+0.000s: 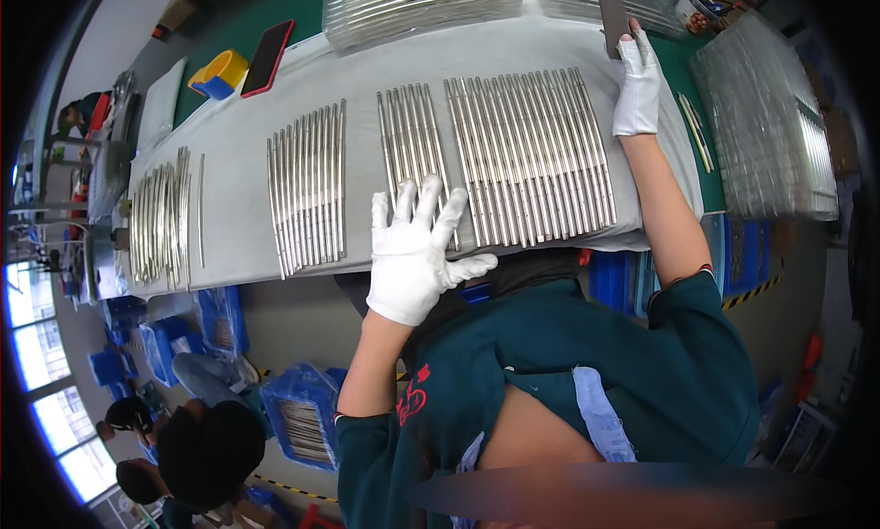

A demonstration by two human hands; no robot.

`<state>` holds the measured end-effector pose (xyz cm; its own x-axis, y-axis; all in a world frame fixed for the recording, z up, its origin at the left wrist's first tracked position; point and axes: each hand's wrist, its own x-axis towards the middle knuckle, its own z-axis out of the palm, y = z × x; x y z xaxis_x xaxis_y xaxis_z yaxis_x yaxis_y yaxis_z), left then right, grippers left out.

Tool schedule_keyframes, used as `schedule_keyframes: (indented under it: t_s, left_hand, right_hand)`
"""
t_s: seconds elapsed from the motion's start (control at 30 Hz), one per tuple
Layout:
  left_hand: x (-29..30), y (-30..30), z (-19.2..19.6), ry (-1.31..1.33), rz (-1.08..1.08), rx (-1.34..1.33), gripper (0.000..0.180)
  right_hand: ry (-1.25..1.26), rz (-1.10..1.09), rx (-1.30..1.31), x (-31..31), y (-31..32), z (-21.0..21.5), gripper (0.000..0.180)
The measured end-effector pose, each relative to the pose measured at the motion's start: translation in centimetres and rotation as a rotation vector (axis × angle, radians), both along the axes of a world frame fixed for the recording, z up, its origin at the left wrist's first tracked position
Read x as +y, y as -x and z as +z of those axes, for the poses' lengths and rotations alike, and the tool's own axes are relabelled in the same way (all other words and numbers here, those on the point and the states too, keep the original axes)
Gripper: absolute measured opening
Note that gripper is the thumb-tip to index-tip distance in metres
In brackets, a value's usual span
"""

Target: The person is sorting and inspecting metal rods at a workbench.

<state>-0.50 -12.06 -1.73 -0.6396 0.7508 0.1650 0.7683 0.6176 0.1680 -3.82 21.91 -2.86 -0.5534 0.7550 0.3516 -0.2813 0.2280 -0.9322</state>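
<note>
Both my hands wear white gloves. My left hand (pixel 414 249) lies flat with fingers spread on the near ends of a small group of shiny metal rods (pixel 412 135) on a grey cloth (pixel 229 181). My right hand (pixel 636 84) reaches to the far right edge of the cloth and grips a thin flat grey piece (pixel 612 16) standing upright. A wide row of metal rods (pixel 536 153) lies between my hands. Another group of rods (pixel 309 190) sits to the left, and a curved bundle (pixel 160 219) lies at the far left.
Clear plastic trays of rods (pixel 417 2) stand at the back, and a stack of them (pixel 770 116) at the right. A red phone (pixel 267 57) and a yellow-blue object (pixel 218 73) lie on the green table. Blue crates (pixel 298 414) and people (pixel 206 451) are below left.
</note>
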Motion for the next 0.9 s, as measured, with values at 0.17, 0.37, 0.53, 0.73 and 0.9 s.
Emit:
schedule_keyframes:
  t_s: [0.17,0.37,0.53,0.73,0.9]
  left_hand:
    - [1.2,-0.2,-0.4,-0.046,-0.071,-0.003,0.086]
    - [-0.6,0.4,-0.3,-0.008,-0.041,0.051,0.083]
    - [-2.6,1.1,0.3,0.051,0.081,0.095,0.085]
    - [1.9,0.0,0.4,-0.012,-0.11,0.037,0.088]
    - [5.5,-0.7,-0.3,-0.111,-0.245,-0.027,0.086]
  right_hand:
    - [-0.005,-0.023,0.005,0.4,0.1,-0.5,0.057]
    - [0.024,0.005,0.023,-0.1,0.0,0.0,0.057]
    - [-0.099,-0.035,-0.048,-0.5,-0.2,0.4,0.055]
    - [-0.092,-0.023,-0.018,1.6,0.2,-1.6,0.055]
    - [0.01,0.014,0.007,-1.0,0.0,0.6,0.053]
